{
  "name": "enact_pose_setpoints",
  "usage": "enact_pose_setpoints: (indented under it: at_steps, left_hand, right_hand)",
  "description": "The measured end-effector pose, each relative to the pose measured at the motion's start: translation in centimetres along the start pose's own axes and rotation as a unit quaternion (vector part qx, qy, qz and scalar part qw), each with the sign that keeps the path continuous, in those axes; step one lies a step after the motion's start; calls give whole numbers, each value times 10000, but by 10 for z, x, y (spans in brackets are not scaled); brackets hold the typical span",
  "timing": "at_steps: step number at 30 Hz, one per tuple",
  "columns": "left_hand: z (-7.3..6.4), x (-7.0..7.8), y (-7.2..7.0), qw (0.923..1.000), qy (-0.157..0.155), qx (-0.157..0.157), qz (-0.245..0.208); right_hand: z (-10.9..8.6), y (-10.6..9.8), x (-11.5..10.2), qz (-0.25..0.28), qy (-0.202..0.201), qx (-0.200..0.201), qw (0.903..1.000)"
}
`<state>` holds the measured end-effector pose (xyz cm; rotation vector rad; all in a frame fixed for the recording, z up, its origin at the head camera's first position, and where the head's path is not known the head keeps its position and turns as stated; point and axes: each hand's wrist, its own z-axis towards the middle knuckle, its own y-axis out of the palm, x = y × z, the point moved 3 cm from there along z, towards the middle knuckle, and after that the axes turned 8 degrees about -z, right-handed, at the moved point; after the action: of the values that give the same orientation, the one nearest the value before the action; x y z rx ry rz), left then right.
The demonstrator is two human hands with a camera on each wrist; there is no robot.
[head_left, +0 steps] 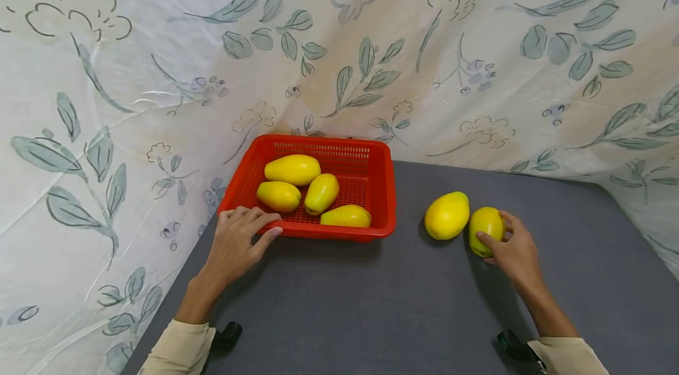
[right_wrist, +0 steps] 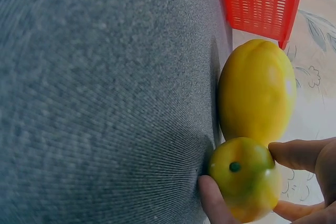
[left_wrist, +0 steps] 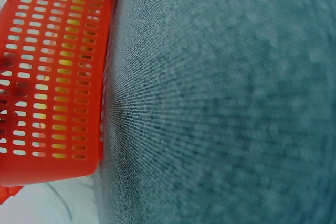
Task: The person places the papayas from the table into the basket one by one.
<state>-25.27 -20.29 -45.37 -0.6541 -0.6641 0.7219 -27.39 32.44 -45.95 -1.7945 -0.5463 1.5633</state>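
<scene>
At the front left corner of a red plastic basket, my left hand holds the rim, fingers over it and thumb along the front edge. Inside the basket lie several smooth yellow fruits. On the right, my right hand grips a yellow oval fruit, its thumb on the near side and fingers round the far side. The right wrist view shows this fruit's greenish end with a dark green stem spot. Another plump yellow fruit lies right beside it, toward the basket. The left wrist view shows the basket's slotted side wall but not the hand.
The fruits and basket are on a dark grey tabletop. A pale cloth with printed leaves and flowers hangs behind the table and along its left side, close to the basket.
</scene>
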Motion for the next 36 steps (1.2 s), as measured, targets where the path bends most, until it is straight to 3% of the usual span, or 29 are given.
enact_pose_setpoints:
  at_steps: [17,26,36]
  left_hand:
    - [0,3,1,10000,13,39,25]
    - [0,4,2,10000,-40,19,30]
    - [1,6,2,9999,-114,-10,26]
  right_hand:
    - [-1,0,4,216,214,-129,9995]
    - [-5,-7,4,338,-8,210,9992]
    - [-12,-19,-13,733,-113,416,9964]
